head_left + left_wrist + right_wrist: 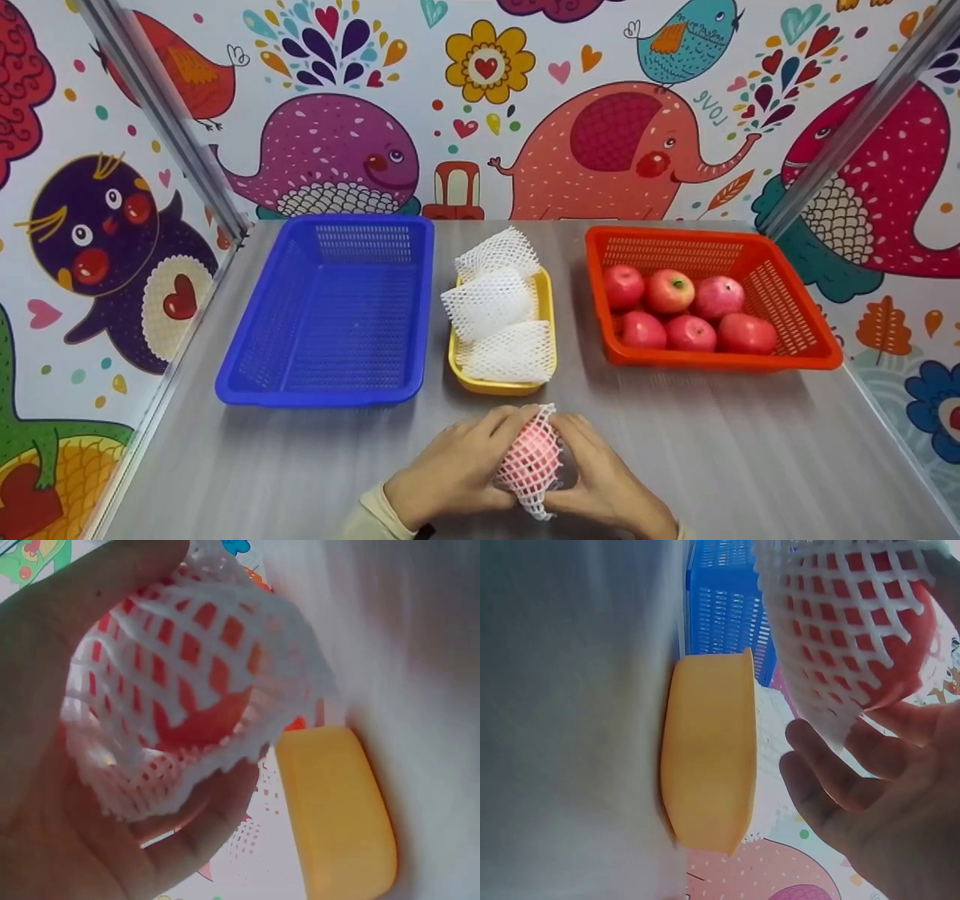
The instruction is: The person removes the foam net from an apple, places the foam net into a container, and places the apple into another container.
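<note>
Near the front of the table, an apple [531,454] sits inside a white foam net sleeve [538,504], held between both hands. The left hand [459,466] curls its thumb and fingers round one side of the sleeved apple. From the other side, the right hand [611,484] holds it between thumb and fingers. In the left wrist view, red skin shows through the mesh [180,667] and at its open edge. The right wrist view shows the right fingers [840,772] at the narrow end of the net, with bare apple [907,660] near them.
A yellow basket [499,388] just beyond the hands holds several white foam nets [491,300]. To its left stands a blue basket [322,394] with nothing in it. At right, a red-orange basket [810,356] holds several apples [690,332]. Patterned walls [480,112] enclose the table.
</note>
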A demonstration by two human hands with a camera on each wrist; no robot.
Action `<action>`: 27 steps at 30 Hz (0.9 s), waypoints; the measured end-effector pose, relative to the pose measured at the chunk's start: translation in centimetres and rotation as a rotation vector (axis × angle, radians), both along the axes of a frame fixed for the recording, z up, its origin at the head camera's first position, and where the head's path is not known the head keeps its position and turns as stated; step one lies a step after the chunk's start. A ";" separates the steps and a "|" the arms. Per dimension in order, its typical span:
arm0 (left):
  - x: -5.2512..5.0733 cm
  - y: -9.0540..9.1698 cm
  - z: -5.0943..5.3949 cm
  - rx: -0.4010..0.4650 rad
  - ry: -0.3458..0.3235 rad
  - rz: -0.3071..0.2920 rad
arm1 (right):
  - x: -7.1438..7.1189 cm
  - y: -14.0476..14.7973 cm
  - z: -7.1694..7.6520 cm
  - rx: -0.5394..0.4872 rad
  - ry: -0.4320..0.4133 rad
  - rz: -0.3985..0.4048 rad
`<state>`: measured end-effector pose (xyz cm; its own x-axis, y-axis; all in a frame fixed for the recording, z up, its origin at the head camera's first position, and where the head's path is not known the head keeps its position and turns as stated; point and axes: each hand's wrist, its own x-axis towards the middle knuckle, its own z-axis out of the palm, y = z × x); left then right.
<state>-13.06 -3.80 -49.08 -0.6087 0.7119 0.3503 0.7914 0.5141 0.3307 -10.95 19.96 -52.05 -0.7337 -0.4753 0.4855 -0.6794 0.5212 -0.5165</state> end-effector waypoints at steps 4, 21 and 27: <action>0.1 -0.7 0.2 -0.001 -0.042 -0.018 | 0.0 0.1 -0.2 -0.042 0.016 -0.009; -0.9 -3.2 1.3 0.015 0.040 0.061 | 0.3 1.6 0.7 -0.151 -0.062 -0.024; -1.9 -4.8 2.4 0.047 0.050 0.123 | 0.4 3.0 1.4 -0.179 -0.100 -0.096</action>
